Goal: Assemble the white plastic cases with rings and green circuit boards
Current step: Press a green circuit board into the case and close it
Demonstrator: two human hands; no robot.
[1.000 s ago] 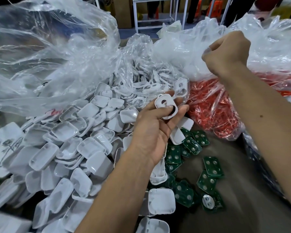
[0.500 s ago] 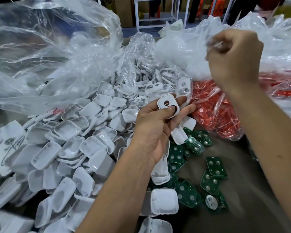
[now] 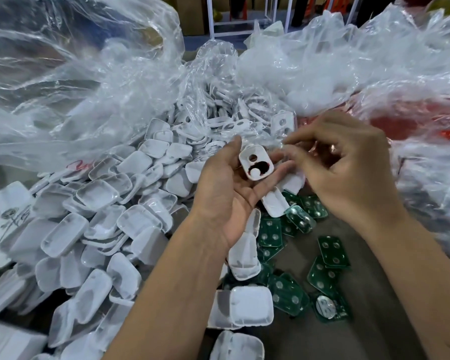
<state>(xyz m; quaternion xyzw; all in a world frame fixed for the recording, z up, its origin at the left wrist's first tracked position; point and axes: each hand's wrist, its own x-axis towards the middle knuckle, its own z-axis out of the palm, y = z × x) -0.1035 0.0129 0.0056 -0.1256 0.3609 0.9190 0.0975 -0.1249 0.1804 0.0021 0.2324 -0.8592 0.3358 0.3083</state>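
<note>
Item: white case (image 3: 256,163), two holes, held palm-up in your left hand (image 3: 226,196), thumb and fingers (image 3: 276,175) curled at its edges. Your right hand (image 3: 348,172) is just beside it, fingertips pinched together; what they hold, you cannot tell. Stock: white case shells (image 3: 102,216) heaped left on the counter (image 3: 374,294); green circuit boards (image 3: 333,252) scattered below; clear plastic bags (image 3: 89,74) behind.

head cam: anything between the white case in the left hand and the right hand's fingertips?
Nothing solid in the head view. The right hand's fingertips sit just right of the white case held by the left hand; only blurred clear plastic lies behind the gap.
</note>
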